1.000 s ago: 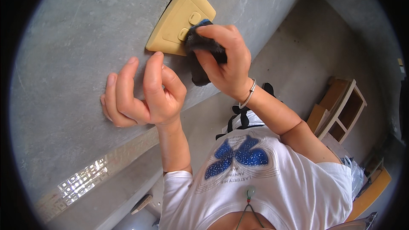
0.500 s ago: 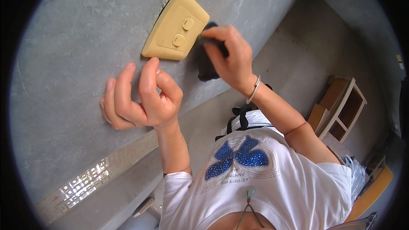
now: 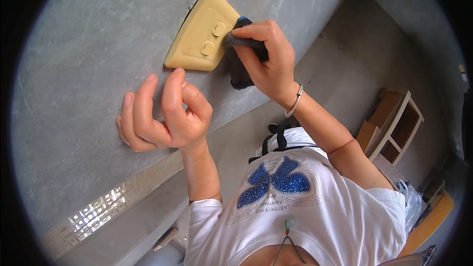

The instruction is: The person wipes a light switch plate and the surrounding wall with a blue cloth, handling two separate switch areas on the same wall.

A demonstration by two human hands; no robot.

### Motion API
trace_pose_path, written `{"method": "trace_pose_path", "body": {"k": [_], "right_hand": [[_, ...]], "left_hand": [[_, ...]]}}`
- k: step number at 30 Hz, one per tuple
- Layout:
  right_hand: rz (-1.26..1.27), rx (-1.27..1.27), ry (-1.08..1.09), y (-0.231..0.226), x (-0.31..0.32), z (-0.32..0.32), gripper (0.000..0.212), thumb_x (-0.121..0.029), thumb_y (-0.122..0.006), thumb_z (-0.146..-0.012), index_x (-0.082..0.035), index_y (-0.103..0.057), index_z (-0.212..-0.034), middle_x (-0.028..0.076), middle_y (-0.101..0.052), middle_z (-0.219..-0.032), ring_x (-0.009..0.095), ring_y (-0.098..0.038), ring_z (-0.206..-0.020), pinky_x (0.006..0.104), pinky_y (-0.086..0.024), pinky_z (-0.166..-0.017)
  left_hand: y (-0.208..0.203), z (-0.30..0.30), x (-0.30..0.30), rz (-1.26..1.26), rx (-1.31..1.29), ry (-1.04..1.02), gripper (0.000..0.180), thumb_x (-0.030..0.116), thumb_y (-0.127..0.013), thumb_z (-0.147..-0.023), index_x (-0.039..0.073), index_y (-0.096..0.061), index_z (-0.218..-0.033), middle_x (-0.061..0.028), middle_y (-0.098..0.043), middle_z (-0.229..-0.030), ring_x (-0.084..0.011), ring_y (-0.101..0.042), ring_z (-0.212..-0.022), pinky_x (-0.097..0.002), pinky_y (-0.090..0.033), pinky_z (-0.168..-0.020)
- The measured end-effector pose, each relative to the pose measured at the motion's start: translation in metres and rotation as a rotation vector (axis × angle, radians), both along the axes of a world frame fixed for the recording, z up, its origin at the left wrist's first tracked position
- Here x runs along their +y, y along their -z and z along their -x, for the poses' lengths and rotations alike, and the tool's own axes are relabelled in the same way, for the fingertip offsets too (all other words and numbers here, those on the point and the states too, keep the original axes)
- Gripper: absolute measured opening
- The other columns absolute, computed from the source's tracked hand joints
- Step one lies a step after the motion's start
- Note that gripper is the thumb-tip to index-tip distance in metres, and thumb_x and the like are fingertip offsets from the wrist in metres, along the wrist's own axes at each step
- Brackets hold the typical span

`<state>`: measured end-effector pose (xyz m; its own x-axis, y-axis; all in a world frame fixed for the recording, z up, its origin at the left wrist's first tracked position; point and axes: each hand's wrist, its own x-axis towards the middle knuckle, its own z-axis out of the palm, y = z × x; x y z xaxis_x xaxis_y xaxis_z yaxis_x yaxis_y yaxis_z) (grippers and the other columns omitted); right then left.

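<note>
A cream-yellow wall switch plate with two rocker buttons sits tilted on the grey wall. A dark gap shows behind its upper left edge. My right hand pinches a dark, soft cloth between thumb and fingers. Part of that cloth touches the plate's right side beside the buttons, and the rest hangs down below my fingers. At the plate's bottom edge is the index fingertip of my left hand. This hand is empty, its fingers bent but apart, the outer ones by the wall.
Grey plastered wall surrounds the plate. A wooden shelf unit stands on the concrete floor at the right, with a clear plastic bag near it. A strip of shiny patterned tiles lies at lower left.
My right hand and the cloth have shifted slightly, and the bunched cloth now shows more plainly against the plate's right side. My left hand has hardly moved.
</note>
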<state>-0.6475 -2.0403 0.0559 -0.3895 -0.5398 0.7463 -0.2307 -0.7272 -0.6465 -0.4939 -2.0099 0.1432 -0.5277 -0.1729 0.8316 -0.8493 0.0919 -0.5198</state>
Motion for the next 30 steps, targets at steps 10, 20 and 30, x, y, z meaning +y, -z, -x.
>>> {"method": "trace_pose_path", "body": {"k": [10, 20, 30], "right_hand": [[0.082, 0.132, 0.161, -0.030, -0.023, 0.018, 0.024, -0.001, -0.073, -0.070, -0.008, -0.064, -0.090, 0.008, -0.060, -0.078, 0.028, -0.059, -0.070, 0.0367, -0.048, -0.062], [0.137, 0.257, 0.075, -0.038, -0.021, 0.022, 0.029, 0.001, -0.074, -0.064, -0.008, -0.061, -0.089, 0.006, -0.059, -0.080, 0.027, -0.058, -0.068, 0.0355, -0.047, -0.058], [0.194, 0.313, -0.070, -0.051, 0.005, -0.003, 0.024, -0.002, -0.074, -0.067, -0.007, -0.060, -0.086, 0.005, -0.059, -0.077, 0.027, -0.056, -0.067, 0.0361, -0.048, -0.060]], "left_hand": [[0.002, 0.000, 0.001, 0.003, 0.016, 0.005, 0.012, 0.022, -0.061, -0.089, 0.023, -0.070, -0.081, 0.0026, -0.061, -0.099, -0.0215, -0.051, -0.102, -0.0364, -0.042, -0.089], [0.004, 0.004, 0.002, -0.009, 0.035, 0.013, 0.011, 0.022, -0.061, -0.088, 0.023, -0.070, -0.081, 0.0027, -0.062, -0.099, -0.0228, -0.051, -0.103, -0.0367, -0.042, -0.090], [0.016, 0.010, -0.002, 0.000, 0.110, 0.106, 0.009, 0.014, -0.062, -0.086, 0.020, -0.067, -0.082, 0.0043, -0.066, -0.095, -0.0203, -0.056, -0.101, -0.0383, -0.038, -0.095]]}}
